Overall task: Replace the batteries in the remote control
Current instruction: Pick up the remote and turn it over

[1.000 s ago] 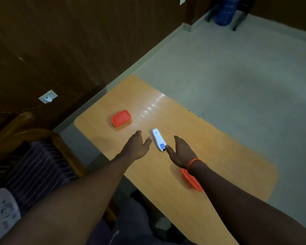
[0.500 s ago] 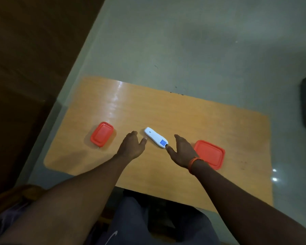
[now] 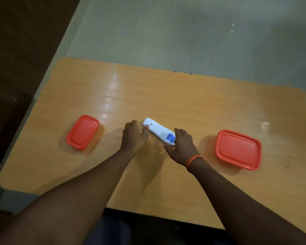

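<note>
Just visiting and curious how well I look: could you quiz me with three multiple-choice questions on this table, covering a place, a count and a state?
1. Where is the white remote?
A. On the floor.
B. Between the small red box and the large red box.
C. On a box.
2. How many red boxes?
A. One.
B. Two.
C. Four.
3. The remote is:
A. standing upright.
B. lifted up.
C. lying flat on the table.
Answers: B, one box lies either side; B, only those two show; C, it rests on the wood, left hand and right hand at its ends.
</note>
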